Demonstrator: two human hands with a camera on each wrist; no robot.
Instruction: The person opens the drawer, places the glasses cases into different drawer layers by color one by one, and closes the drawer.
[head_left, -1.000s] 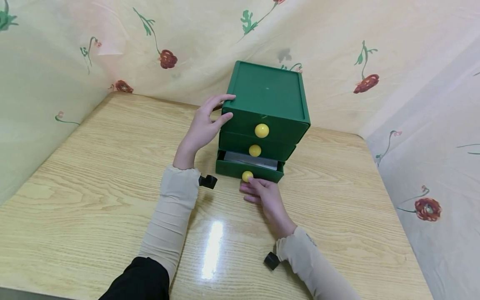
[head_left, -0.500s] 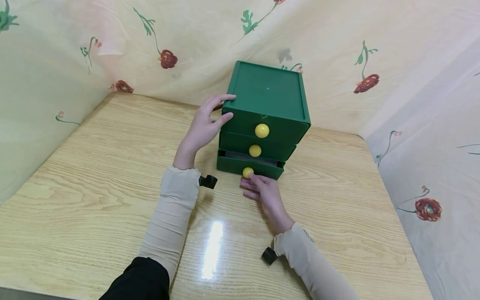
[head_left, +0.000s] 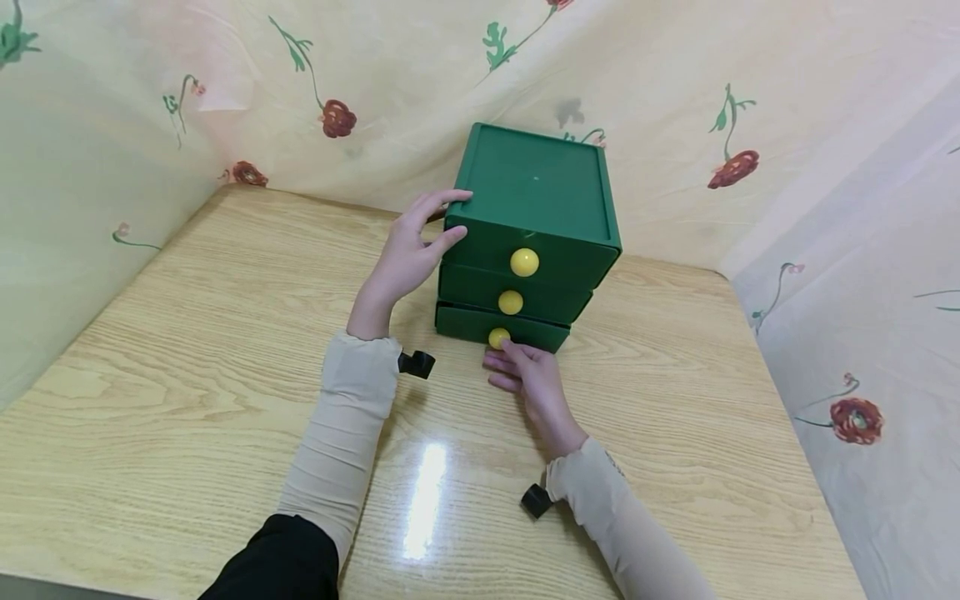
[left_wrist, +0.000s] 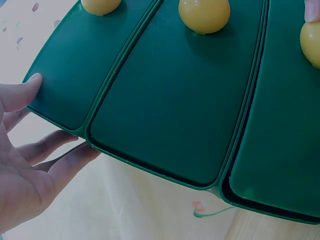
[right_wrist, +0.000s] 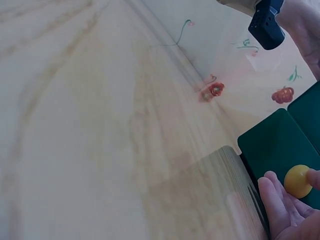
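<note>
A green three-drawer cabinet point(head_left: 536, 179) stands on the table, with round yellow knobs on its drawers. My left hand point(head_left: 405, 250) holds the cabinet's upper left front corner; its thumb point(left_wrist: 22, 95) lies on the top drawer's front and its fingers reach along the side and top. At the bottom drawer point(head_left: 465, 323), my right hand point(head_left: 536, 383) holds the yellow knob point(head_left: 498, 337), thumb against it and the other fingers stretched out below. That drawer sits almost flush, a thin dark gap point(left_wrist: 227, 187) showing at its edge. The upper two drawers are closed.
The wooden table point(head_left: 225, 400) spreads out on both sides and in front of the cabinet. Behind and at the sides hangs a pale flowered cloth point(head_left: 390, 83). Small black devices point(head_left: 417, 363) are worn at both wrists.
The bottom drawer has slid inward, hiding the pale contents seen inside it earlier. My right hand has moved forward with its knob. The left hand has stayed on the corner.
</note>
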